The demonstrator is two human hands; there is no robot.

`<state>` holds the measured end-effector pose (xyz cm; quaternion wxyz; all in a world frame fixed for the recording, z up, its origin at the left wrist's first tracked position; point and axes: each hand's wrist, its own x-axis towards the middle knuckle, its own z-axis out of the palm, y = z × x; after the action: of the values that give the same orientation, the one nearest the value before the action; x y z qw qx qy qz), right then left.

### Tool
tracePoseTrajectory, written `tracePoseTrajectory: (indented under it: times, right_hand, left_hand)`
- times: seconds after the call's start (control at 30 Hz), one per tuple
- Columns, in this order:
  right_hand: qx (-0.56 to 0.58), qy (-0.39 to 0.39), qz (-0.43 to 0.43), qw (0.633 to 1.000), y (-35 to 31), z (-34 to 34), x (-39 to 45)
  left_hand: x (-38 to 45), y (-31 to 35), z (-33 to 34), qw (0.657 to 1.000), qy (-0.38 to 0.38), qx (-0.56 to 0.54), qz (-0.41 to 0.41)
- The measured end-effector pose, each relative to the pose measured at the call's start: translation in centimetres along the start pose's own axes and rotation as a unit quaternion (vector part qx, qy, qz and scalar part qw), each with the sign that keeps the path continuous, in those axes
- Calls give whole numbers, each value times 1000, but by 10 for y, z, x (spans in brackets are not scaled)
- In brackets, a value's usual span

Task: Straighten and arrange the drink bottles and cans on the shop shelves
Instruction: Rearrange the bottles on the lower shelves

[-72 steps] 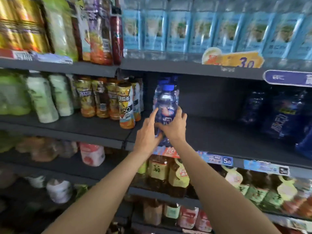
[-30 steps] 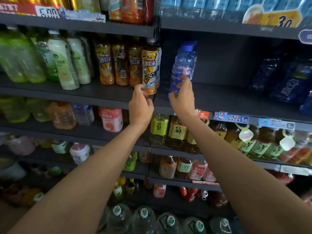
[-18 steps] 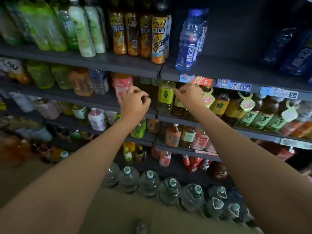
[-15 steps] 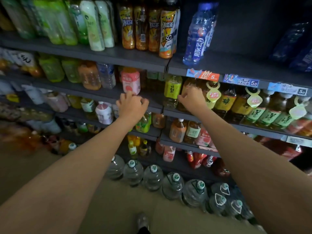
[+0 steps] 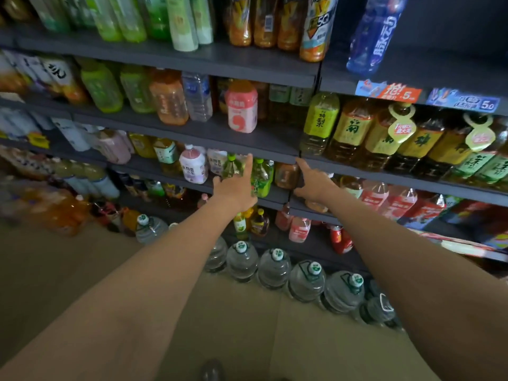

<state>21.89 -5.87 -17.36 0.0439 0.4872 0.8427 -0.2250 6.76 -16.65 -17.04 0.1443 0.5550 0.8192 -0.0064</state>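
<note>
Both my arms stretch toward the third shelf down. My left hand [image 5: 236, 188] is open, fingers spread, in front of a green-capped clear bottle [image 5: 230, 165] and a green tea bottle [image 5: 261, 177]. My right hand [image 5: 312, 182] is open too, its fingers reaching in front of an orange bottle [image 5: 286, 175] under the shelf edge [image 5: 275, 158]. Neither hand holds anything. The blue sports drink bottle [image 5: 373, 34] stands alone on the top shelf at the right.
A pink-labelled bottle [image 5: 242, 108] stands alone on the second shelf. Large tea bottles [image 5: 354, 130] with neck tags fill the right. Big water jugs [image 5: 275, 266] line the tan floor below. More small bottles [image 5: 298, 229] sit on the lowest shelf.
My hands left the blue bottle on the upper shelf and dropped two shelves down. Both fists opened out. The view tilted down toward the floor.
</note>
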Motion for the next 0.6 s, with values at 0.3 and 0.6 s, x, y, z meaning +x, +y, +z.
tracePoseTrajectory:
  times: [0.3, 0.6]
  right_hand:
    - [-7, 7, 112, 994, 8, 95, 68]
    - [91, 195, 209, 954, 123, 155, 165]
  left_hand:
    - [96, -23, 58, 986, 18, 89, 140]
    - [219, 36, 171, 977, 20, 60, 205]
